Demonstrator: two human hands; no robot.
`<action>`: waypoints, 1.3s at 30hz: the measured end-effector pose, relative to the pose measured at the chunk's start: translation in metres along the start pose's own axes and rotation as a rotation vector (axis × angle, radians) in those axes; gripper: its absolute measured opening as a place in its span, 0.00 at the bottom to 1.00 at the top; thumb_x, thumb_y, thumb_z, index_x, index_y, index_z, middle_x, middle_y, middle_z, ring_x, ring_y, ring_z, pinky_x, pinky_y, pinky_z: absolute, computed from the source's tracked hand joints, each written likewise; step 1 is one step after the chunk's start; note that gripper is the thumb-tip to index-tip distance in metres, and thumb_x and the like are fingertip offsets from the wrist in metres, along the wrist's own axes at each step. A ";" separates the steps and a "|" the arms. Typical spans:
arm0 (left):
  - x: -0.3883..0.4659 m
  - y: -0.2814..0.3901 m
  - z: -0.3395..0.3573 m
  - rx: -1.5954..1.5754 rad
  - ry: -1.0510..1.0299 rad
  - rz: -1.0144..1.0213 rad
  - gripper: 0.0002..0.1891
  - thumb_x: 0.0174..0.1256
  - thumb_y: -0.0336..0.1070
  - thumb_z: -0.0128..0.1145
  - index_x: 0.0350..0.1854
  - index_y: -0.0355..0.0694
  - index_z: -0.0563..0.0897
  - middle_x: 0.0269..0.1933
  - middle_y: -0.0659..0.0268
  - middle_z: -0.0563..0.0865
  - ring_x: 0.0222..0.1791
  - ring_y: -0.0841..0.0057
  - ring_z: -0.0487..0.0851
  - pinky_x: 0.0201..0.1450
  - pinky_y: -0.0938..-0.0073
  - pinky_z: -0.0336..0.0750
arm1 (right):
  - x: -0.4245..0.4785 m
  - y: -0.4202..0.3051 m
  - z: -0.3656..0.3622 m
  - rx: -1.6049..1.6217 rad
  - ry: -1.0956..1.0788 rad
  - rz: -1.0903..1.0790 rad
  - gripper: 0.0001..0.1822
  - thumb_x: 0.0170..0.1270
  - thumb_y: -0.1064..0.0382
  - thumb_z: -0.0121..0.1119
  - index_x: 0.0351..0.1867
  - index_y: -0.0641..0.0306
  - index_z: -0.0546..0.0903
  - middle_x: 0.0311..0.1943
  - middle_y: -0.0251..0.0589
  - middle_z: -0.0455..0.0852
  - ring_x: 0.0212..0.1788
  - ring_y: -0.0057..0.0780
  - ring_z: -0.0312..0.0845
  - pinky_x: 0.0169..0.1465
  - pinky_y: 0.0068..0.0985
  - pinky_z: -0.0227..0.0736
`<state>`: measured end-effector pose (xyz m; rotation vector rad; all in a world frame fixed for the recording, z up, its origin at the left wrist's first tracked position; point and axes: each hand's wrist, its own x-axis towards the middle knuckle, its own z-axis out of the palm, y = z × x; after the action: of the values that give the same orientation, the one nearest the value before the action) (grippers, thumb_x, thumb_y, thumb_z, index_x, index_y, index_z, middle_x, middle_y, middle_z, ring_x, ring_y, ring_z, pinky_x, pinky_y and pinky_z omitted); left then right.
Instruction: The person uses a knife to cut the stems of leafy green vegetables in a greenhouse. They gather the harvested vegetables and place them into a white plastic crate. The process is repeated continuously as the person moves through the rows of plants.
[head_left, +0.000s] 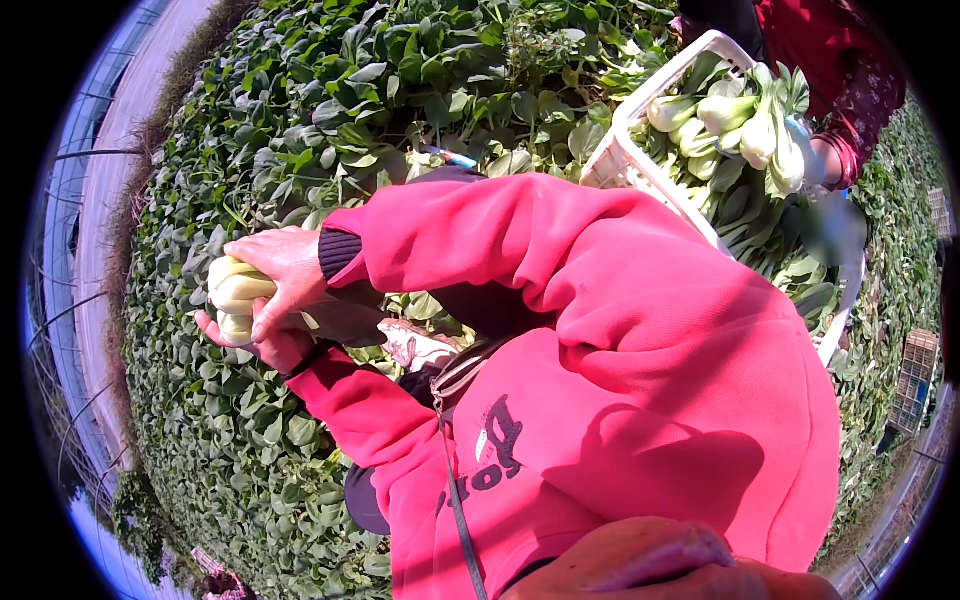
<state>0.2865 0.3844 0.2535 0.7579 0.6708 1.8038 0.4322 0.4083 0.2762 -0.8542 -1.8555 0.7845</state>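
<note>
My right hand (281, 259) grips several pale bok choy heads (238, 289) from above, beside the black knitted cuff of my pink sleeve. From below, my left hand (281, 345) holds the same bunch, its fingers partly hidden behind the stalks. The white bases point left, and the leaf ends are mostly hidden by my hands and their shadow. Both hands are over dense green leafy plants (300, 427), left of my patterned shoe (416, 346).
At upper right a white plastic crate (660, 180) holds bok choy; a co-worker's gloved hand (814, 154) holds more heads over it. A slim blue-and-red object (454, 157) lies among the plants. Stacked crates (913, 382) stand far right. A pale strip (112, 187) borders the field at left.
</note>
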 end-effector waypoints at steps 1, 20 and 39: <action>0.008 0.004 -0.010 -0.153 0.071 -0.089 0.39 0.54 0.34 0.59 0.67 0.57 0.53 0.62 0.52 0.62 0.58 0.59 0.68 0.57 0.54 0.69 | -0.004 0.001 0.004 -0.004 0.088 -0.084 0.58 0.27 0.33 0.72 0.56 0.71 0.60 0.46 0.55 0.75 0.50 0.48 0.72 0.53 0.36 0.67; -0.052 0.044 0.068 0.120 -0.746 0.073 0.50 0.52 0.55 0.62 0.69 0.43 0.44 0.68 0.44 0.53 0.67 0.51 0.57 0.68 0.52 0.52 | -0.084 -0.081 -0.076 0.246 0.192 -0.068 0.50 0.31 0.64 0.74 0.62 0.61 0.59 0.52 0.46 0.74 0.56 0.35 0.69 0.59 0.29 0.65; 0.000 -0.046 -0.021 0.391 -0.501 -0.548 0.21 0.65 0.41 0.53 0.58 0.40 0.69 0.53 0.61 0.78 0.41 0.79 0.80 0.41 0.83 0.72 | -0.426 -0.227 -0.283 -1.561 0.390 0.605 0.45 0.41 0.65 0.70 0.64 0.52 0.61 0.46 0.51 0.78 0.45 0.49 0.76 0.49 0.35 0.73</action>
<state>0.2976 0.3973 0.2057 1.1084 0.8015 0.9427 0.7821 -0.0194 0.3639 -2.3509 -1.5901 -0.7289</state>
